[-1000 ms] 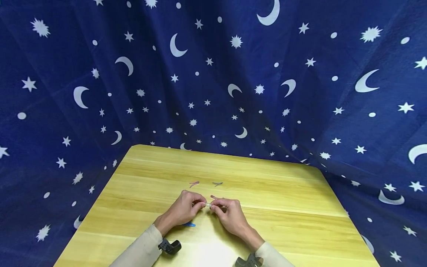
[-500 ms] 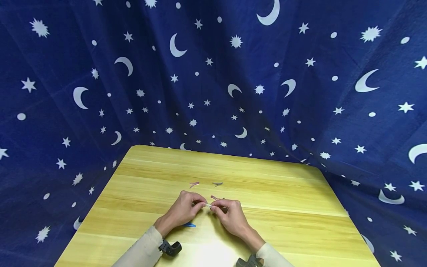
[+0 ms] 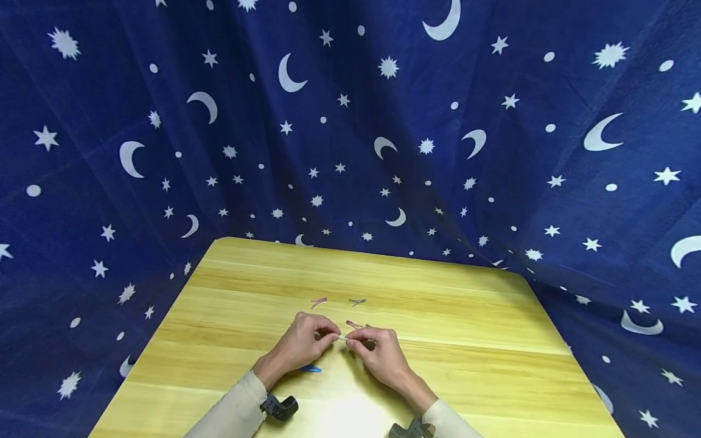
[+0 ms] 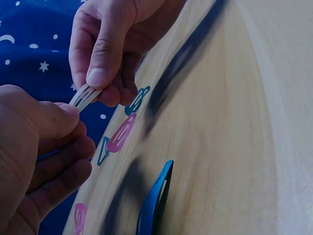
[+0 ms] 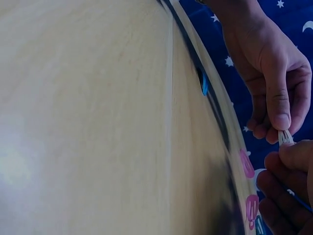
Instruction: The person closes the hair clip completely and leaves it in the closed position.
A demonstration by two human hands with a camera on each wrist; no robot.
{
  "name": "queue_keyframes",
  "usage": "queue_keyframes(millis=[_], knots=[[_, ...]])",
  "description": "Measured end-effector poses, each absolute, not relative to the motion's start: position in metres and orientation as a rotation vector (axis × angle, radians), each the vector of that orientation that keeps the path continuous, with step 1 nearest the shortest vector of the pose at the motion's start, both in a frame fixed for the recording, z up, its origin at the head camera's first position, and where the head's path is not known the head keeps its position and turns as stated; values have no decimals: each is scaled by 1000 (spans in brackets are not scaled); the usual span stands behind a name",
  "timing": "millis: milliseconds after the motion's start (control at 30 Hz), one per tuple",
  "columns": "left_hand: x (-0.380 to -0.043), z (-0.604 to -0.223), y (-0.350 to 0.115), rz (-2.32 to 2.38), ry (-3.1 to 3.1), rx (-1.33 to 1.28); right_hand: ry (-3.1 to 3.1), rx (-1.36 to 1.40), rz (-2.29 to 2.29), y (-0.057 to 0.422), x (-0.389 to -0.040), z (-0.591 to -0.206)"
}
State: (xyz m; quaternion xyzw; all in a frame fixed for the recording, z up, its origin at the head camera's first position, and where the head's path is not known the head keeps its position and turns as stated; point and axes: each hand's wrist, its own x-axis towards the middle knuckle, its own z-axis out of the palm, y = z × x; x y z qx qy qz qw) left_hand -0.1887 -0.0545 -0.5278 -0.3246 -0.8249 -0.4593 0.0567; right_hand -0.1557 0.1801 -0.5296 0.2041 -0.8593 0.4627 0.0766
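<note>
A small white snap hair clip (image 4: 85, 98) spans the gap between my two hands, low over the table. My left hand (image 3: 301, 342) pinches one end between thumb and index finger, its other fingers loosely bent in the left wrist view. Thumb and fingers of my right hand (image 3: 380, 355) pinch the opposite end. Slots between the clip's narrow bars show in the left wrist view. Under my left hand lies a blue hair clip (image 3: 311, 368). Just beyond the right fingertips is a pink hair clip (image 3: 353, 325), partly covered by that hand.
Farther back on the wooden table (image 3: 438, 304) lie another pink clip (image 3: 319, 301) and a grey-teal clip (image 3: 357, 301), both with their arms apart. A second teal clip (image 4: 102, 151) shows in the left wrist view. Behind the table hangs a blue curtain (image 3: 350, 121) with moons and stars.
Both hands stay almost in the same place, with the white hair clip still pinched between them. The clips on the table have not moved.
</note>
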Motion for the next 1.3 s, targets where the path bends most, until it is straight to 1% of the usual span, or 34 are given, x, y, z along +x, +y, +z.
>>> queue_keyframes(millis=[567, 700, 900, 1300], knots=[[-184, -525, -52, -1372, -2526, -1088, -2617, 561, 1378, 186, -148, -527], [-183, -524, -52, -1373, -2569, -1099, -2626, 593, 1385, 188, -145, -526], [-180, -525, -52, -1307, -2541, -1193, -2606, 668, 1337, 190, -138, -529], [-176, -528, -51, -1125, -2562, -1297, -2616, 695, 1292, 192, -132, -535]])
